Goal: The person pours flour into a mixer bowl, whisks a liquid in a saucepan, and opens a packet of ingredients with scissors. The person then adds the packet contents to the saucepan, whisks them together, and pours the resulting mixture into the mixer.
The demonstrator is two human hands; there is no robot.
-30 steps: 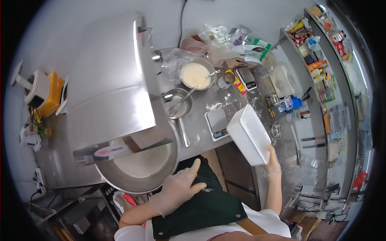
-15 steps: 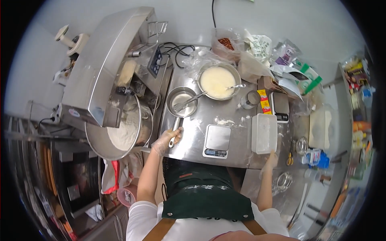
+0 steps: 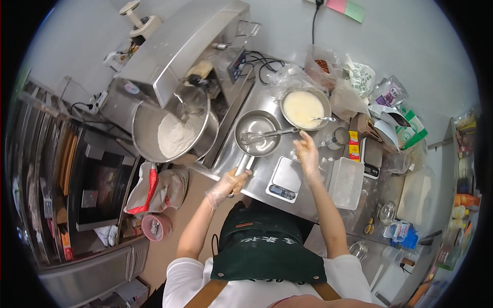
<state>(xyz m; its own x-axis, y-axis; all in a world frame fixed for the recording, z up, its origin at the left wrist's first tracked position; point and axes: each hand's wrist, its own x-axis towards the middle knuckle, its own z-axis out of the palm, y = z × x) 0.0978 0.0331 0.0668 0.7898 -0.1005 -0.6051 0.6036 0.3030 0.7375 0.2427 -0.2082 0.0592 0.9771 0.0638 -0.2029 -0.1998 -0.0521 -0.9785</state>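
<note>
My left hand (image 3: 229, 186), in a clear plastic glove, is closed around the handle of a steel saucepan (image 3: 258, 120). A wire whisk (image 3: 262, 135) lies across the pan, its handle pointing right. Near that handle's end is my gloved right hand (image 3: 307, 154), its fingers apart; whether a fingertip touches the whisk is unclear. Beyond it stands a steel bowl (image 3: 285, 115) of pale yellow liquid, with a spoon handle (image 3: 323, 119) over its rim. A kitchen scale (image 3: 285, 177) sits between my forearms, nothing on its plate.
On the left a stand mixer (image 3: 179, 41) has a large bowl (image 3: 209, 134) holding white flour. To the right are a translucent tub (image 3: 346, 182), a lidded jar (image 3: 337, 138), a second scale (image 3: 371, 156) and yellow scissors (image 3: 369, 226). Bags and packets crowd the wall.
The view has turned, shifting the scene. My right hand has left the tub and come over beside the whisk handle. My left hand still grips the saucepan; the whisk lies more level across it.
</note>
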